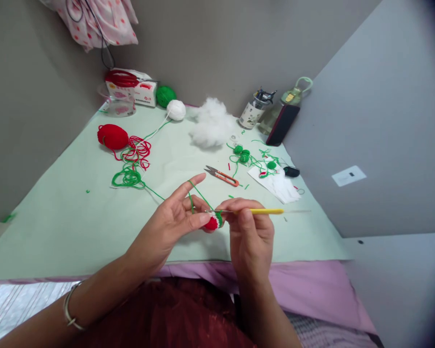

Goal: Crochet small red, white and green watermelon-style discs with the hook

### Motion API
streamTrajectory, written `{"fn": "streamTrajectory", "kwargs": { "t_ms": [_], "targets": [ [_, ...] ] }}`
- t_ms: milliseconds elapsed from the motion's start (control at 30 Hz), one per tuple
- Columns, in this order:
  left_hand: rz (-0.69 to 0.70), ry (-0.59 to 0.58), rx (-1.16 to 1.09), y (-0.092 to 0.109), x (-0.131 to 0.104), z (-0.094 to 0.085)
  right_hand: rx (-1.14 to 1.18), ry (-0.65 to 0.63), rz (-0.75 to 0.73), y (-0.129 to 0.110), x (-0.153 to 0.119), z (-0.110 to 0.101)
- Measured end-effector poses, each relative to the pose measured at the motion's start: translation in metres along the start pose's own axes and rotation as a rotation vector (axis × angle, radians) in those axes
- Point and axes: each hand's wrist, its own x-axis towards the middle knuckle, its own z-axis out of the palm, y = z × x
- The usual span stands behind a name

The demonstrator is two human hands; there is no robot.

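A small crocheted piece [212, 222] in red, white and green is pinched between the thumb and fingers of my left hand [177, 212]. Green yarn [152, 192] runs from a loose heap on the table up over my raised left index finger and down to the piece. My right hand [252, 229] is closed round a crochet hook [266, 211] with a yellow handle, held level. The hook's metal tip lies at the top edge of the piece, and my right fingertips are close beside the piece's green side.
Orange thread snips [223, 176] lie beyond my hands. Farther back are a red yarn ball [113, 137], a white ball [176, 110], a green ball [166, 96] and fluffy stuffing [212, 123]. At right are small green pieces [244, 156], tissue [277, 183], a phone [283, 125] and a bottle [271, 118].
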Motion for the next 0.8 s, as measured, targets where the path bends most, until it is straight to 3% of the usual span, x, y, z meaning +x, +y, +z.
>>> {"fn": "streamTrajectory", "kwargs": {
  "t_ms": [100, 200, 433, 567, 667, 800],
  "targets": [
    [0.002, 0.001, 0.021, 0.001, 0.0, -0.002, 0.047, -0.007, 0.07, -0.004, 0.002, -0.001],
    [0.026, 0.019, 0.063, 0.002, -0.001, -0.001, -0.039, -0.027, 0.017, -0.009, 0.001, -0.003],
    [0.177, 0.131, 0.192, 0.003, -0.004, 0.005, -0.695, -0.182, -0.499, -0.015, -0.009, -0.007],
    [0.039, 0.057, 0.023, 0.001, 0.0, 0.003, -1.014, -0.177, -0.722, -0.005, -0.014, -0.007],
    [-0.123, -0.002, -0.124, 0.003, 0.002, -0.001, -0.8, -0.139, -0.6, 0.001, -0.012, -0.008],
    [-0.109, 0.013, -0.146, 0.008, 0.003, -0.003, -0.343, -0.034, -0.283, -0.003, -0.001, -0.007]
  ]
}}
